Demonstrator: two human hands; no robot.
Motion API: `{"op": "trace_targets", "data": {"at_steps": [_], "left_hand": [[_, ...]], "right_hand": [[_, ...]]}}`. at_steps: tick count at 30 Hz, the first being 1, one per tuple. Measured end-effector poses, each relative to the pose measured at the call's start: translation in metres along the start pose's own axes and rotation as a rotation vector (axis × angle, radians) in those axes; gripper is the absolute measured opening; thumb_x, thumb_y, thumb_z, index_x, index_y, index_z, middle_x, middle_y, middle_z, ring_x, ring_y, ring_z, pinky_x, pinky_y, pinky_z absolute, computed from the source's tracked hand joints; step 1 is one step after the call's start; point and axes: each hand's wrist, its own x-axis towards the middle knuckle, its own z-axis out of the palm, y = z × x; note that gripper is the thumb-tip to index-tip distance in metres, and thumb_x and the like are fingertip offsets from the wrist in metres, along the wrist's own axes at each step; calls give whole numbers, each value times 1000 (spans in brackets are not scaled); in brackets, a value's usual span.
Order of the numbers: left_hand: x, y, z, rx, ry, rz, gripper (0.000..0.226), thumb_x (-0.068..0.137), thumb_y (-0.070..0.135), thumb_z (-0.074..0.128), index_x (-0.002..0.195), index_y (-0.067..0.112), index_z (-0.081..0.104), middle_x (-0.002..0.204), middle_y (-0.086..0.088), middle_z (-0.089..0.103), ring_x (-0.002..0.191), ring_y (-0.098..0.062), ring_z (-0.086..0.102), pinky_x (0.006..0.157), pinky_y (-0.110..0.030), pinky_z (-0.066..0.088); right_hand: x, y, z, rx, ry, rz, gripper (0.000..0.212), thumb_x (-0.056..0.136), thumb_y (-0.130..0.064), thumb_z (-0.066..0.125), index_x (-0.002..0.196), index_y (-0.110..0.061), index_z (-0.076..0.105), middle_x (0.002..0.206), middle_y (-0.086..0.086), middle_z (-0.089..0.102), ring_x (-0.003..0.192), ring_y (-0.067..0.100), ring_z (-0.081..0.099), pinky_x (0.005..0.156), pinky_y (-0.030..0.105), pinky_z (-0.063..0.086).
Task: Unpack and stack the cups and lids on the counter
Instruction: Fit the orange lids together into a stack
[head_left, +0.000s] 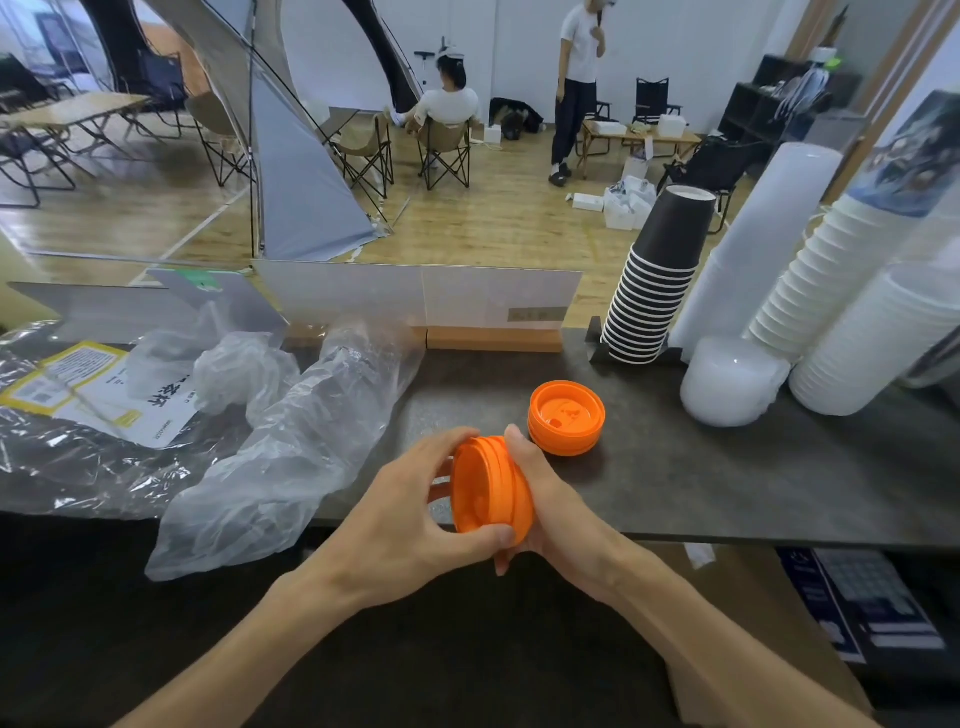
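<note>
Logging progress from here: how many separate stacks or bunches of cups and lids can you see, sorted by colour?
Orange lids: 2, a bunch held in both hands and a stack on the counter
Black cups: 1 stack
White cups: 2 stacks
White lids: 2 stacks
Total: 7

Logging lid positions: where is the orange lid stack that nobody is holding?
On the counter, centre-right, just beyond the right hand, sits the small orange lid stack.
</note>
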Motion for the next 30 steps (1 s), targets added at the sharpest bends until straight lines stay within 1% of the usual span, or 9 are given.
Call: {"op": "trace_targets", "data": {"at_steps": [3, 5, 7, 10, 15, 19, 22, 26, 30], "left_hand": [[0, 0, 0, -35, 57, 24, 85, 67, 65, 82, 137, 52, 35, 134, 32, 46, 126, 5, 49, 97, -14, 49], [0, -2, -3, -99, 83, 21, 85, 67, 59, 84, 139, 43, 41, 134, 26, 51, 126, 0, 53, 98, -21, 52], [-1, -2, -7, -114, 84, 21, 83, 68, 56, 85, 138, 43, 42, 133, 28, 51, 126, 1, 53, 98, -20, 52], [-2, 2, -5, -41, 69, 18, 85, 67, 59, 84, 138, 47, 39, 132, 35, 46, 126, 7, 49, 95, -12, 49], [0, 4, 2, 7, 92, 14, 89, 66, 64, 81, 141, 43, 37, 133, 32, 45, 124, 4, 50, 93, -14, 51], [1, 6, 7, 24, 88, 23, 87, 68, 64, 80, 140, 46, 35, 132, 34, 44, 125, 1, 50, 95, -17, 50], [3, 8, 7, 21, 74, 23, 87, 67, 67, 78, 140, 48, 34, 132, 36, 42, 125, 3, 49, 93, -14, 49], [1, 11, 6, -23, 63, 22, 85, 65, 70, 77, 138, 49, 37, 131, 34, 46, 125, 3, 50, 94, -15, 51], [-2, 14, 7, -65, 85, 27, 79, 67, 65, 80, 134, 52, 39, 129, 36, 47, 125, 5, 50, 90, -8, 49]], "right_hand": [[-2, -4, -4, 101, -4, -4, 50, 95, -66, 33, 121, -37, 64, 116, 8, 73, 104, 31, 70, 71, 37, 54], [-4, -7, -10, 224, -44, 20, 55, 97, -63, 28, 101, -38, 77, 103, 9, 75, 92, 33, 67, 68, 36, 49], [-5, -5, -15, 318, -93, 46, 61, 96, -63, 27, 94, -35, 81, 99, 12, 74, 86, 29, 65, 65, 33, 47], [-5, 1, -15, 338, -111, 54, 61, 94, -66, 26, 96, -38, 80, 105, 8, 76, 92, 25, 68, 67, 34, 49], [-5, 0, -10, 303, -73, 34, 68, 96, -72, 20, 115, -35, 74, 120, 11, 73, 106, 29, 69, 73, 37, 54], [-6, -2, -5, 152, -9, -20, 64, 96, -71, 18, 109, -39, 71, 116, 12, 74, 111, 36, 68, 76, 41, 52], [-7, -4, -4, 62, 21, -53, 59, 93, -73, 23, 119, -36, 61, 115, 10, 74, 107, 32, 70, 71, 38, 54], [-8, -4, -4, -41, 14, -107, 48, 88, -73, 38, 118, -40, 56, 118, 17, 69, 93, 24, 69, 61, 35, 52], [-9, -2, -10, 32, -27, -115, 42, 89, -66, 40, 115, -42, 62, 105, 2, 74, 87, 23, 69, 59, 33, 48]]}}
